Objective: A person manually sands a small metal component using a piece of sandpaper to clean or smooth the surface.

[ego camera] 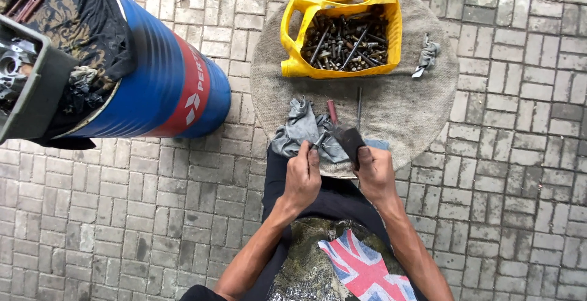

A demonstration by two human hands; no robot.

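A small dark metal bolt (319, 139) sits pinched at the fingertips of the left hand (302, 179), its shaft pointing up and away from the person, tilted a little to the right, just over the edge of a crumpled grey rag (299, 127). A dark flat tool (350, 141), broad and roughly rectangular with a dull, grimy surface, is gripped in the right hand (375, 174), with the thumb along its lower edge. It slants up to the left, its top corner close beside the bolt; whether the two touch cannot be told.
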